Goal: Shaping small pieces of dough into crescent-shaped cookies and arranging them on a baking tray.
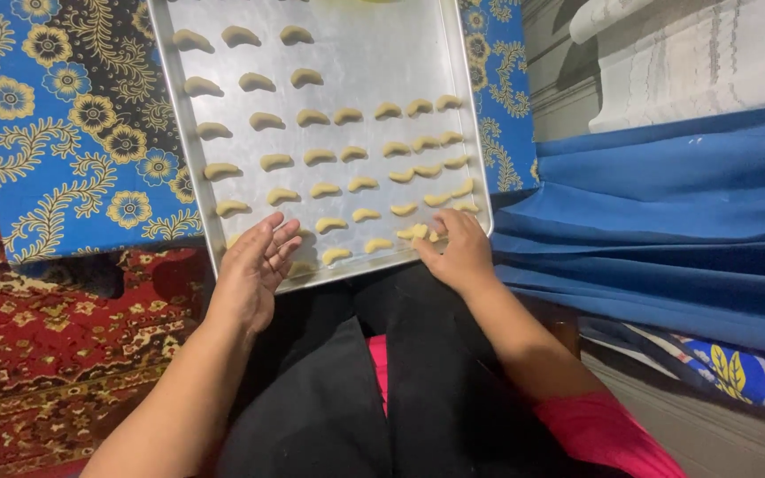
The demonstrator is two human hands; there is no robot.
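A silver baking tray (382,53) lies in front of me, filled with rows of several pale crescent-shaped dough pieces (322,156). My left hand (252,270) rests on the tray's near left corner, fingers stretched and slightly apart, covering a piece or two. My right hand (456,252) sits at the near right corner, fingertips pinching a crescent dough piece (416,232) down on the tray. My legs in black trousers (356,389) lie below the tray.
The tray sits on a blue cloth with yellow flower patterns (73,133). A red patterned carpet (46,354) covers the floor at left. Folded blue fabric (666,221) lies at right, with a white lace cloth (710,53) behind it.
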